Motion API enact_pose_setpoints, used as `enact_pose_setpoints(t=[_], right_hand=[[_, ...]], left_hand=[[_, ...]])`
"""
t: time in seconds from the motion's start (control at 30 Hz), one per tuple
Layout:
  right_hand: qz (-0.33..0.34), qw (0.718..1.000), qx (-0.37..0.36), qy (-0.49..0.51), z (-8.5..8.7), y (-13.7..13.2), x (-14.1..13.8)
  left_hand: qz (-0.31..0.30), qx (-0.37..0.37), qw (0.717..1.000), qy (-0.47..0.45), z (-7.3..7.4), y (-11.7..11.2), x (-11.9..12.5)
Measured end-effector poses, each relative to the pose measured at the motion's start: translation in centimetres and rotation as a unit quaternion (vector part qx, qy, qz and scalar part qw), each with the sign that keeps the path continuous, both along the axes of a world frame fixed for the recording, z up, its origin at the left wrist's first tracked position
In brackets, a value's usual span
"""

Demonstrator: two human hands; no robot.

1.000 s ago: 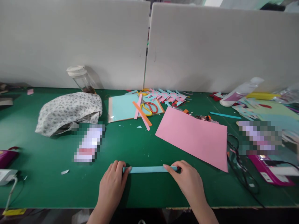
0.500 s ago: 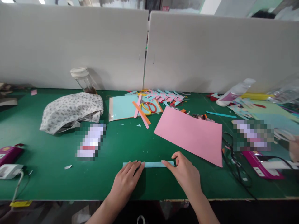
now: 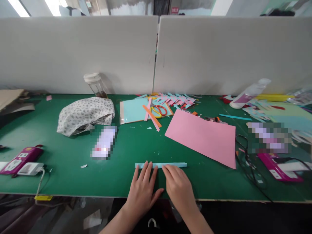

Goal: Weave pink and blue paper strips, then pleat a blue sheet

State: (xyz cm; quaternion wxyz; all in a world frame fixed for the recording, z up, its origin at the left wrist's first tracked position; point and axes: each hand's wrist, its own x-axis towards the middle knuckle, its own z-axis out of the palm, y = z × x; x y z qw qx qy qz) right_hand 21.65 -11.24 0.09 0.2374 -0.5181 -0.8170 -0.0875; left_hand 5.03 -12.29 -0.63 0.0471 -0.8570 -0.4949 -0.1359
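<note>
A narrow light blue paper strip (image 3: 179,165), seemingly folded lengthwise, lies across the green table close to its front edge. My left hand (image 3: 141,188) rests palm down with spread fingers, its fingertips pressing the strip's left half. Beside it my right hand (image 3: 179,184) has its fingers held together and bent, the tips on the strip just right of centre. Its thumb is hidden from view. Both ends of the strip stick out past the hands.
A large pink sheet (image 3: 202,136) lies right of centre. Scissors (image 3: 162,111) and paper strips rest on a light blue sheet (image 3: 133,112). Left are a patterned cloth (image 3: 85,115), a lidded jar (image 3: 94,83) and a blurred phone (image 3: 104,143). Black cables (image 3: 250,172) and a purple power strip (image 3: 280,169) lie right.
My right hand has moved left along the strip from its right end toward the middle. My left hand's fingers have spread wider on the paper. The camera view has shifted slightly.
</note>
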Motion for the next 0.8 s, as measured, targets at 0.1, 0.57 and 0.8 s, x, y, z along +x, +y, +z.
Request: enact_pose_setpoints(t=[0.1, 0.57, 0.8], right_hand=[[0.055, 0.998, -0.022, 0.02, -0.7, -0.5, -1.2], [-0.017, 0.993, -0.107, 0.041, 0.4, -1.2, -2.7], [-0.051, 0.989, -0.136, 0.015, 1.5, -1.3, -1.4]], left_hand=[[-0.008, -0.022, 1.0, -0.013, 0.2, 0.1, -0.3], [-0.073, -0.086, 0.994, -0.007, 0.4, 0.6, -2.8], [-0.07, -0.117, 0.991, -0.019, 0.6, 0.8, -2.7]])
